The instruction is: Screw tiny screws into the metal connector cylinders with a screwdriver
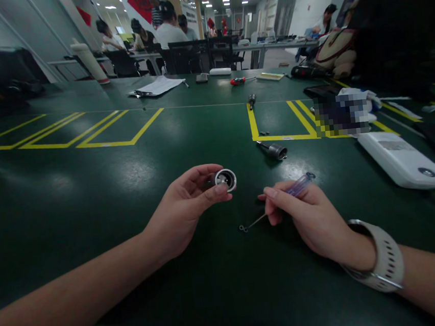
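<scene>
My left hand [185,207] grips a round, hollow metal cup [231,173] between thumb and fingers, its open end facing me. Some metal shows inside the cup, but I cannot make out its form. In my right hand [302,208] is a screwdriver [297,186] with a translucent purplish handle, its thin shaft slanting down to the left. The tip is at a pair of small dark rings [243,228] on the green table; whether it touches them I cannot tell. Beyond both hands lies a metal cup-shaped tool with a shank [277,151].
Another small metal piece [252,99] stands by the yellow tape [252,123], with tiny parts [264,133] nearby. A white power bank-like device [404,160] lies at right. Farther back are a red screwdriver [238,81], papers [158,85] and a pale bottle [90,62]. People sit beyond.
</scene>
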Tool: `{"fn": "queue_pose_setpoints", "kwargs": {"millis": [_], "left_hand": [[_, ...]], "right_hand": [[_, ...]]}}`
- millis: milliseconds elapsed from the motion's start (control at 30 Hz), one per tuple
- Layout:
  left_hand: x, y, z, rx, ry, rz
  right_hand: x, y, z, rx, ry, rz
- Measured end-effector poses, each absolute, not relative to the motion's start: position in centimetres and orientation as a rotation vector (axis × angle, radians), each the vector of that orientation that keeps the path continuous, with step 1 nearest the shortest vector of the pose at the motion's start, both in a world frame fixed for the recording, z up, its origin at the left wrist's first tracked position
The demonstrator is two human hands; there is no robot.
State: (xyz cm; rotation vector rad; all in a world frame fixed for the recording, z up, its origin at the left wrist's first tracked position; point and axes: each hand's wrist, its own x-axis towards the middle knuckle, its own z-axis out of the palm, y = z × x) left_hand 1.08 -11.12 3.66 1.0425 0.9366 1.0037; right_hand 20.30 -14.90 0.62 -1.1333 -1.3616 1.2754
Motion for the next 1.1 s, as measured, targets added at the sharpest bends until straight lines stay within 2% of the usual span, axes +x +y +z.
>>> {"fn": "queue_pose_setpoints", "kwargs": {"millis": [167, 333, 467, 767, 1100], "left_hand": [[1.0, -11.3, 3.5, 0.996, 0.86, 1.025], [1.0, -11.5, 3.4, 1.02, 0.907, 1.016], [0.9, -11.5, 3.3, 1.089, 0.958, 1.0], [0.9, -11.8, 2.9, 1.202, 1.016, 0.911], [1.0, -12.2, 2.9, 1.253, 1.016, 0.871]], "right_hand": [[19.9, -15.8, 1.7, -1.215, -1.651, 0.984], [19.4, -17.1, 2.5, -0.95, -2.095, 0.412], [19.5, -17.4, 2.2, -0.836, -2.2, 0.131], [19.7, -17.3, 2.2, -0.669, -2.125, -0.087], [19.4, -17.0, 2.1, -0.722, -2.16, -0.088]]}}
